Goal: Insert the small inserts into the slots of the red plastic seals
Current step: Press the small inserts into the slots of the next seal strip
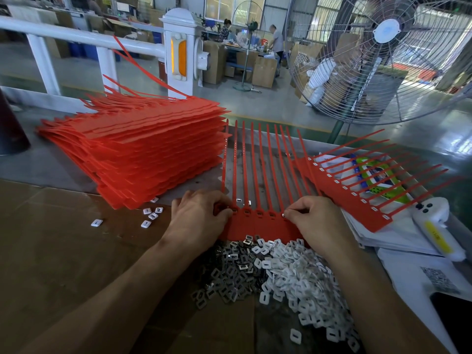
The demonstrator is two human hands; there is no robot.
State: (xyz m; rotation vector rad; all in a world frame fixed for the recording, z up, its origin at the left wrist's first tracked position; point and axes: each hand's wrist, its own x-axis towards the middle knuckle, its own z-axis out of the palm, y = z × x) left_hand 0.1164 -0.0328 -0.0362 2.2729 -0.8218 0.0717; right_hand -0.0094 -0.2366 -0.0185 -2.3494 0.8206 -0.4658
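A red strip of joined plastic seals (258,227) lies flat in front of me, its long tails pointing away. My left hand (199,221) grips the strip's left end with curled fingers. My right hand (316,221) pinches a small white insert (283,215) at a slot near the strip's right end. Between them several slots (259,213) show. Just below the strip lies a heap of dark metal inserts (229,272) beside a heap of white plastic inserts (301,282).
A tall stack of red seal strips (143,152) stands at the left. Another strip (357,198) with filled slots lies at the right over papers. A few loose white inserts (150,217) sit on brown cardboard (63,238). A large fan (383,60) stands behind.
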